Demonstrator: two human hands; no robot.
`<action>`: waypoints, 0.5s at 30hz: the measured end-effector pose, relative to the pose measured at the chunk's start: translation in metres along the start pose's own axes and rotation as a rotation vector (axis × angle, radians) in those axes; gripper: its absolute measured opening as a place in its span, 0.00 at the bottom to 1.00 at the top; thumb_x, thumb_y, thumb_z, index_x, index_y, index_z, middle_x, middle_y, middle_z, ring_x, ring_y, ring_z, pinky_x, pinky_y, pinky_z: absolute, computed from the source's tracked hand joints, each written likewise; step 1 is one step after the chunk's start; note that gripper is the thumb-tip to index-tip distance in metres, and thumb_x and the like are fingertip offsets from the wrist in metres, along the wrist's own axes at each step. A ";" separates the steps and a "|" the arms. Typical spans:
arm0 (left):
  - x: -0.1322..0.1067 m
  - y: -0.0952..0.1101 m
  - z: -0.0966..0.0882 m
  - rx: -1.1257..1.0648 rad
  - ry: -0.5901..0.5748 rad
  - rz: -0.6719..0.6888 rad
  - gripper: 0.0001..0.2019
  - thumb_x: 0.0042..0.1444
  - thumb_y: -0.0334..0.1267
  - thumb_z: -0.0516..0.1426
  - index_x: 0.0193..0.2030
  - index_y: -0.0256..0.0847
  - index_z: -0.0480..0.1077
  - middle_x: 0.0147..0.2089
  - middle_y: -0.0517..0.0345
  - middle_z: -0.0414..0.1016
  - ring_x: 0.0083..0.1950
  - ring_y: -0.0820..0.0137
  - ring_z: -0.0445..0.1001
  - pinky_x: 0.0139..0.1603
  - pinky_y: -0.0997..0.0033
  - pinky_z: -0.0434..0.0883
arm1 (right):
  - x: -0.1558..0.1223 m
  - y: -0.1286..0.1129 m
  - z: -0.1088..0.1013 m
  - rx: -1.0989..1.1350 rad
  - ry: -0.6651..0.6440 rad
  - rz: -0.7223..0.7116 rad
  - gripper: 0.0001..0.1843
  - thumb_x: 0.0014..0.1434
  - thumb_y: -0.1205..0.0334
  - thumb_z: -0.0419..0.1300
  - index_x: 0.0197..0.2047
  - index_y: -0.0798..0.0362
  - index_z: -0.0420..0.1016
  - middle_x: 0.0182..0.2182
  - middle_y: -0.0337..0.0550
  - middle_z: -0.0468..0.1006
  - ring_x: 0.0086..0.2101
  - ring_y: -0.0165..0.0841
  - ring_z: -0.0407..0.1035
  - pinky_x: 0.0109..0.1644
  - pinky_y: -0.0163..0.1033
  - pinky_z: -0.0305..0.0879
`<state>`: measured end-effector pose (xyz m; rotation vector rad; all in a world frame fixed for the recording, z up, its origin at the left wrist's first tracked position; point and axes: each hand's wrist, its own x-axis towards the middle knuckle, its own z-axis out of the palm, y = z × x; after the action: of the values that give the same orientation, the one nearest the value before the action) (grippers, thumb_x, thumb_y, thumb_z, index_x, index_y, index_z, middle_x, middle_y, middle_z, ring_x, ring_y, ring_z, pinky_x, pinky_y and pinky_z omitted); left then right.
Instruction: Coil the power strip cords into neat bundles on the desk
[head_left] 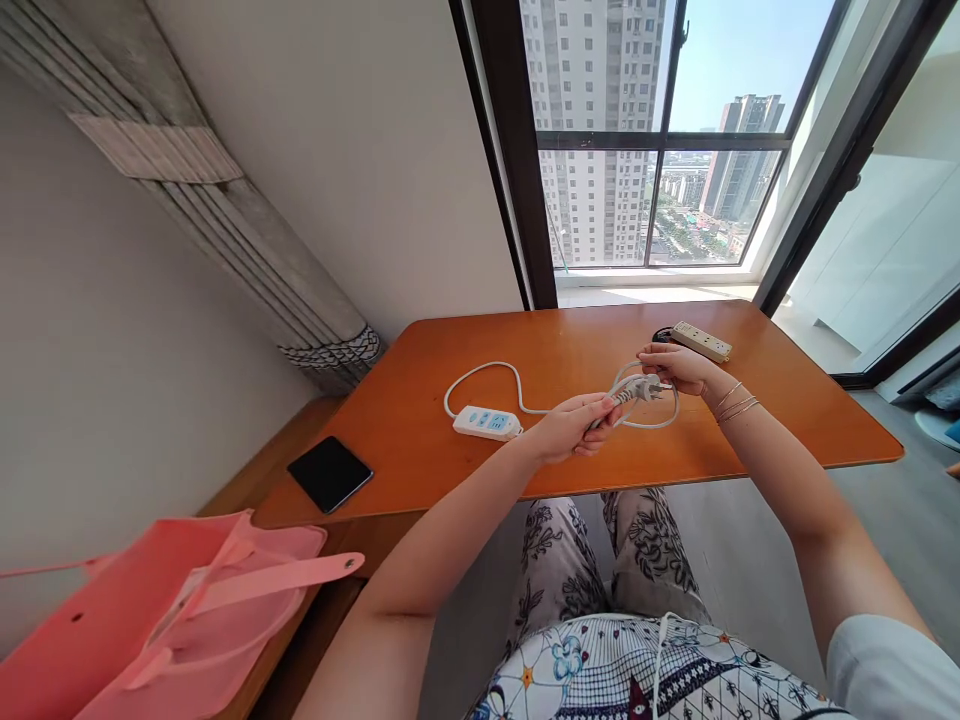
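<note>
Right, both hands busy mid-table! L hand (581, 425) is closed round the white cable (484, 368), thumb on top, fingers curled under, gripping it just behind the plug (646, 388). R hand (675, 366) is a bit farther out, fingertips pinched on a loop of the same cable; exact finger placement's hard to read, but it's got hold. Plug sits btwn the 2 hands, prongs pointing over to the R side, w/ cable looping round it, above the orange-brown table (420, 470).

Follow the cable L: it runs over the tabletop, arcs up and bends back to the white power strip (487, 422), lying flat w/ its blue-marked face up, nr the L forearm, apart from both hands. Beyond the R hand, toward the far edge, lies the beige power strip (701, 341), set at an angle, w/ a black cable (661, 335) bunched at its L end.

Out on the table's L side: 1 dark tablet (330, 473), flat, well apart from the hands. Nearer still, bottom L, a pink bag (225, 610), strap sticking out toward the table. Thin bracelets (735, 402) on the R wrist; patterned trousers (652, 550) below the table edge. Up top, a window (664, 140) looks out on tall bldgs, gray curtain (247, 250) hanging over on the L.
</note>
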<state>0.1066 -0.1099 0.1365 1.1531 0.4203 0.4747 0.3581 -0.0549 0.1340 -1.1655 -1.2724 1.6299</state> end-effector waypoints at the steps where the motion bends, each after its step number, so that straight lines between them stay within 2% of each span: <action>1: 0.005 -0.005 0.002 0.009 0.075 0.036 0.21 0.58 0.54 0.62 0.31 0.40 0.62 0.17 0.69 0.58 0.16 0.82 0.47 0.16 0.83 0.48 | -0.004 -0.007 0.007 0.049 0.038 -0.026 0.20 0.49 0.57 0.74 0.38 0.53 0.69 0.26 0.36 0.70 0.20 0.21 0.52 0.21 0.29 0.47; 3: 0.015 -0.012 0.004 -0.021 0.234 0.156 0.21 0.57 0.55 0.62 0.31 0.40 0.61 0.21 0.65 0.67 0.16 0.83 0.50 0.17 0.82 0.51 | -0.014 -0.017 0.023 0.103 0.075 -0.086 0.17 0.52 0.60 0.70 0.44 0.53 0.72 0.32 0.41 0.75 0.23 0.23 0.59 0.22 0.29 0.54; 5: 0.022 -0.016 0.005 -0.043 0.341 0.260 0.21 0.56 0.55 0.63 0.34 0.40 0.62 0.29 0.58 0.77 0.17 0.83 0.55 0.18 0.81 0.55 | -0.023 -0.018 0.039 0.087 0.115 -0.201 0.18 0.54 0.61 0.67 0.49 0.51 0.73 0.39 0.43 0.77 0.28 0.27 0.67 0.25 0.31 0.61; 7: 0.027 -0.018 0.005 -0.016 0.363 0.296 0.21 0.54 0.55 0.65 0.39 0.40 0.66 0.39 0.52 0.82 0.20 0.81 0.64 0.21 0.79 0.61 | -0.027 -0.011 0.054 0.008 0.179 -0.351 0.20 0.56 0.60 0.65 0.53 0.50 0.72 0.43 0.44 0.77 0.35 0.31 0.72 0.33 0.36 0.70; 9: 0.032 -0.021 0.006 0.012 0.361 0.322 0.24 0.52 0.56 0.67 0.47 0.41 0.69 0.49 0.48 0.82 0.28 0.75 0.75 0.26 0.76 0.69 | -0.028 -0.002 0.066 -0.084 0.259 -0.494 0.24 0.57 0.56 0.64 0.57 0.49 0.70 0.48 0.45 0.76 0.45 0.37 0.73 0.48 0.42 0.73; 11: 0.037 -0.023 0.008 -0.001 0.383 0.371 0.28 0.51 0.57 0.67 0.53 0.44 0.71 0.56 0.47 0.79 0.41 0.67 0.81 0.35 0.72 0.74 | -0.028 0.007 0.075 -0.136 0.305 -0.582 0.29 0.60 0.50 0.63 0.62 0.49 0.68 0.56 0.47 0.73 0.56 0.41 0.68 0.64 0.48 0.65; 12: 0.041 -0.025 0.009 -0.014 0.398 0.395 0.29 0.51 0.58 0.68 0.54 0.46 0.72 0.58 0.48 0.78 0.46 0.64 0.81 0.40 0.70 0.76 | -0.029 0.011 0.079 -0.152 0.303 -0.603 0.31 0.61 0.47 0.62 0.64 0.49 0.66 0.60 0.48 0.71 0.60 0.42 0.65 0.68 0.49 0.60; 13: 0.044 -0.027 0.010 -0.025 0.410 0.414 0.29 0.50 0.58 0.68 0.55 0.46 0.73 0.58 0.48 0.78 0.50 0.62 0.81 0.43 0.68 0.76 | -0.030 0.013 0.083 -0.174 0.287 -0.612 0.33 0.63 0.44 0.60 0.67 0.48 0.63 0.62 0.48 0.69 0.63 0.42 0.62 0.71 0.50 0.56; 15: 0.049 -0.030 0.012 -0.030 0.406 0.430 0.30 0.49 0.59 0.68 0.53 0.45 0.74 0.54 0.49 0.81 0.50 0.61 0.81 0.46 0.66 0.76 | -0.036 0.015 0.090 -0.264 0.246 -0.622 0.38 0.66 0.39 0.56 0.72 0.47 0.56 0.67 0.49 0.65 0.66 0.44 0.57 0.74 0.54 0.49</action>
<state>0.1583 -0.1017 0.1092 1.1182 0.5130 1.0980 0.2829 -0.1184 0.1350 -0.9480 -1.5206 0.8604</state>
